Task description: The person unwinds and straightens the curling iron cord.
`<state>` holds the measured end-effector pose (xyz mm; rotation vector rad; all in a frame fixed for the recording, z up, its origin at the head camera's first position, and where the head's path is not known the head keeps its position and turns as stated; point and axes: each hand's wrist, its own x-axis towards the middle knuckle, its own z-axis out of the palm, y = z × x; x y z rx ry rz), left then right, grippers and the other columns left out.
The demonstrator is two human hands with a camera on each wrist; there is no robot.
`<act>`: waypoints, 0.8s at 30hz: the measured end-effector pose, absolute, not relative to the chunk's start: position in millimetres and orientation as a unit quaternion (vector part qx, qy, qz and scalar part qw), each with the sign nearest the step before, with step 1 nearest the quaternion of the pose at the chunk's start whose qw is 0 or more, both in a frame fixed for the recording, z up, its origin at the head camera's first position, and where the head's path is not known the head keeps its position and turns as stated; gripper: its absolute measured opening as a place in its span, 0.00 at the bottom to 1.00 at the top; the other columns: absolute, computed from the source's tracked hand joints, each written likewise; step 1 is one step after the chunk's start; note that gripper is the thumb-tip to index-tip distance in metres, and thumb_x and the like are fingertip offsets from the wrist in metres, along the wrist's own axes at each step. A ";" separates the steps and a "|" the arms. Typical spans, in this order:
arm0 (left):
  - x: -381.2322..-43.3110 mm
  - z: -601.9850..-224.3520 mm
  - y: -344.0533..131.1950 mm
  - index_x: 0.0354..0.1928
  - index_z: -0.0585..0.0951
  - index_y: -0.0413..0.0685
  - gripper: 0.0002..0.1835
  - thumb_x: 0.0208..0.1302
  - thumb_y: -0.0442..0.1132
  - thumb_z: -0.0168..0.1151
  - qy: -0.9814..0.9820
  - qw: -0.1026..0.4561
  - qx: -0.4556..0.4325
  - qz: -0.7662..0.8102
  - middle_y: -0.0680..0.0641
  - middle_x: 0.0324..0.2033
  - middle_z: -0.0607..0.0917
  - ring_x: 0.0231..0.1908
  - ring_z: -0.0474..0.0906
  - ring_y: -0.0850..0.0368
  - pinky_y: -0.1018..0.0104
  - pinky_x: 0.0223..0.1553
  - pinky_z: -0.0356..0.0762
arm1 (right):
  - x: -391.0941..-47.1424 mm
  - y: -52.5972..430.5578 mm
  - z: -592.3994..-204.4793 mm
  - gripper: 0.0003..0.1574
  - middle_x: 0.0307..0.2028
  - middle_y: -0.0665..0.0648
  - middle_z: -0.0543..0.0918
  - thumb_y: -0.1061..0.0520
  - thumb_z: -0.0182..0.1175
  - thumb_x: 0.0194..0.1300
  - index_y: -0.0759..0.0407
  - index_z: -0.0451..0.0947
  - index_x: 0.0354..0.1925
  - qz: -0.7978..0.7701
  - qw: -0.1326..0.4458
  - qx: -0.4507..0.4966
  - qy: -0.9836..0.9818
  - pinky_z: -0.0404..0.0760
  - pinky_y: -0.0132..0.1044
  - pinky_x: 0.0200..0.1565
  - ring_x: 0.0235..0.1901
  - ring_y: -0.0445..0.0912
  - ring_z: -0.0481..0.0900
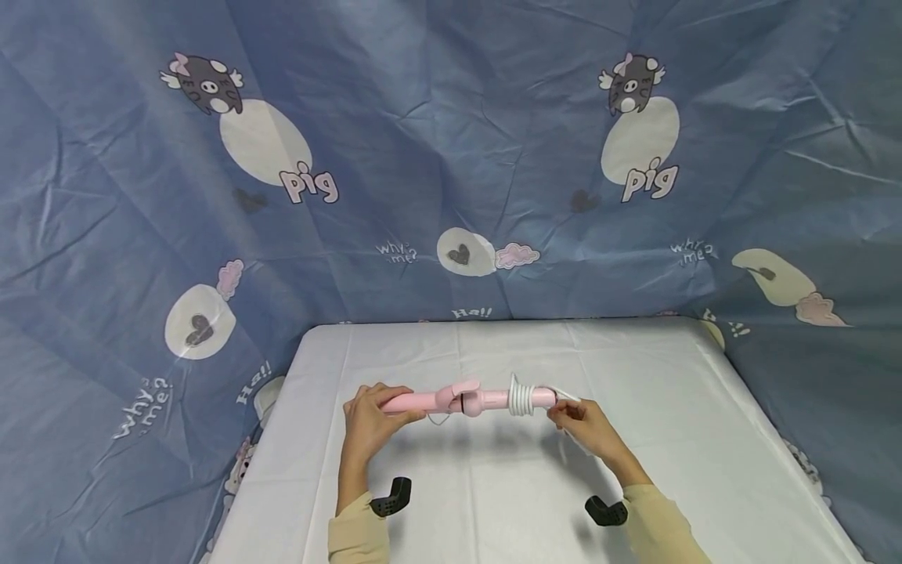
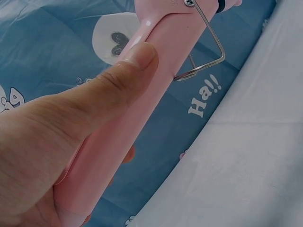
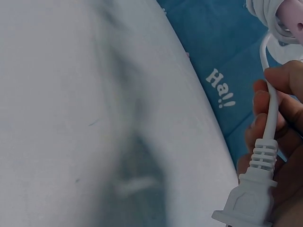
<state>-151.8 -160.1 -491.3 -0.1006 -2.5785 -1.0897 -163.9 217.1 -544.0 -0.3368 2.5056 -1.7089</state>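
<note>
A pink curling iron (image 1: 416, 402) is held level above the white table, its barrel end to the left. My left hand (image 1: 369, 421) grips that end, with the thumb (image 2: 139, 56) laid along the pink surface. A bent wire stand (image 2: 208, 61) sticks out from the iron near the clamp lever. White cord (image 1: 521, 398) is wound in several turns round the handle at the right. Just past the handle's end, my right hand (image 1: 586, 425) pinches the cord between thumb and fingers. The white plug (image 3: 248, 198) hangs below those fingers in the right wrist view.
The white-covered table (image 1: 521, 493) fills the lower middle. Blue cloth (image 1: 451, 157) printed with pigs and words hangs behind it and at both sides. Black camera mounts (image 1: 392, 498) sit at both wrists, next to the yellow sleeves (image 1: 359, 536).
</note>
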 end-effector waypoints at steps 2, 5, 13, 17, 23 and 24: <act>-151.9 -492.7 -160.3 0.31 0.81 0.72 0.23 0.25 0.64 0.71 -0.908 0.168 -0.035 -0.382 0.66 0.27 0.80 0.33 0.66 0.65 0.58 0.44 0.50 | -166.8 217.6 -546.9 0.11 0.23 0.51 0.76 0.50 0.60 0.56 0.57 0.75 0.30 -0.562 0.040 -0.106 0.819 0.72 0.31 0.26 0.24 0.39 0.74; -151.0 -493.5 -160.7 0.31 0.82 0.71 0.24 0.25 0.66 0.70 -0.908 0.166 -0.034 -0.382 0.65 0.27 0.80 0.33 0.66 0.65 0.58 0.45 0.50 | -168.8 216.9 -545.5 0.11 0.23 0.51 0.76 0.51 0.60 0.56 0.57 0.74 0.29 -0.559 0.033 -0.108 0.821 0.71 0.31 0.25 0.24 0.43 0.74; -150.3 -493.9 -161.3 0.31 0.82 0.69 0.24 0.25 0.65 0.70 -0.909 0.165 -0.034 -0.382 0.65 0.26 0.80 0.33 0.66 0.65 0.57 0.45 0.50 | -171.1 214.6 -524.5 0.03 0.24 0.52 0.77 0.61 0.59 0.56 0.55 0.74 0.28 -0.535 0.029 -0.099 0.839 0.71 0.31 0.25 0.23 0.37 0.72; -148.9 -494.6 -161.1 0.30 0.82 0.70 0.23 0.24 0.64 0.71 -0.909 0.160 -0.034 -0.383 0.65 0.25 0.79 0.32 0.66 0.65 0.58 0.45 0.50 | -171.8 217.3 -512.8 0.07 0.25 0.57 0.78 0.68 0.58 0.53 0.58 0.76 0.30 -0.529 0.020 -0.141 0.837 0.70 0.31 0.25 0.24 0.36 0.72; -147.3 -496.4 -161.1 0.30 0.82 0.70 0.24 0.23 0.64 0.71 -0.912 0.151 -0.032 -0.381 0.65 0.24 0.79 0.32 0.66 0.65 0.57 0.45 0.50 | -185.0 229.0 -521.7 0.05 0.24 0.53 0.77 0.54 0.56 0.60 0.52 0.77 0.32 -0.520 0.024 -0.151 0.841 0.69 0.31 0.23 0.21 0.37 0.69; -147.4 -496.3 -161.3 0.30 0.82 0.70 0.24 0.23 0.65 0.71 -0.912 0.151 -0.033 -0.379 0.65 0.25 0.79 0.32 0.66 0.65 0.57 0.44 0.50 | -186.8 230.5 -522.6 0.08 0.24 0.52 0.77 0.50 0.55 0.60 0.51 0.78 0.32 -0.515 0.023 -0.149 0.844 0.68 0.31 0.22 0.20 0.37 0.68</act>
